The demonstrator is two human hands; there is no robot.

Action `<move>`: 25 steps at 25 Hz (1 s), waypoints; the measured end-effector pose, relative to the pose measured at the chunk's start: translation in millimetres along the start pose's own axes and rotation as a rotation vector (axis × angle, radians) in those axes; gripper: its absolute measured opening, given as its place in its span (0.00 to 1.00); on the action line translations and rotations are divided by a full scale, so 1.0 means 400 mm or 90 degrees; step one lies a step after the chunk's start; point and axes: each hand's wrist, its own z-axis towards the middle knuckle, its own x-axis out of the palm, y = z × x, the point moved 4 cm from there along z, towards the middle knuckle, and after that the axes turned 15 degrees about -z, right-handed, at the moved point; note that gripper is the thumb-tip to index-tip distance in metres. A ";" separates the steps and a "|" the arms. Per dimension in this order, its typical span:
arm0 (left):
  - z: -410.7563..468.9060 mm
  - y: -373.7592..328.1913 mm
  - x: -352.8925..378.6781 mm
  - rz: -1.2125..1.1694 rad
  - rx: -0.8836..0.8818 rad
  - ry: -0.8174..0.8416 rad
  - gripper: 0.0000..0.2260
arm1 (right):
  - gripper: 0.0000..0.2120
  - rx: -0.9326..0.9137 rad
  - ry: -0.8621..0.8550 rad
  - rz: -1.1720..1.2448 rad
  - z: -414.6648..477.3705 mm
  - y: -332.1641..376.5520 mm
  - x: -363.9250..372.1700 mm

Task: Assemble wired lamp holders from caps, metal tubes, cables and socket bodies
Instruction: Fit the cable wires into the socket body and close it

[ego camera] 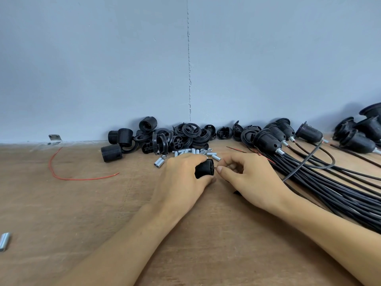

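Observation:
My left hand [183, 176] grips a black ribbed socket body [204, 168] just above the wooden table [72, 213]. Right beside it, my right hand [247, 178] pinches a thin wire end at the socket's open face; the wire itself is mostly hidden by my fingers. Behind my hands lie several short metal tubes [191, 152]. A heap of black caps, rings and socket bodies [165, 137] sits against the wall. To the right lie several assembled lamp holders [274, 135], and their black cables [329, 188] trail toward the table's right front.
A loose red wire [61, 176] curves on the table at the left. A single metal tube [4, 241] lies at the far left edge. A small metal bracket [54, 139] sits at the foot of the grey wall. More black holders [362, 129] are stacked at the far right.

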 end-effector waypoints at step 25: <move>-0.012 -0.020 0.010 0.042 0.015 -0.015 0.08 | 0.06 -0.061 -0.015 -0.024 -0.013 0.022 0.003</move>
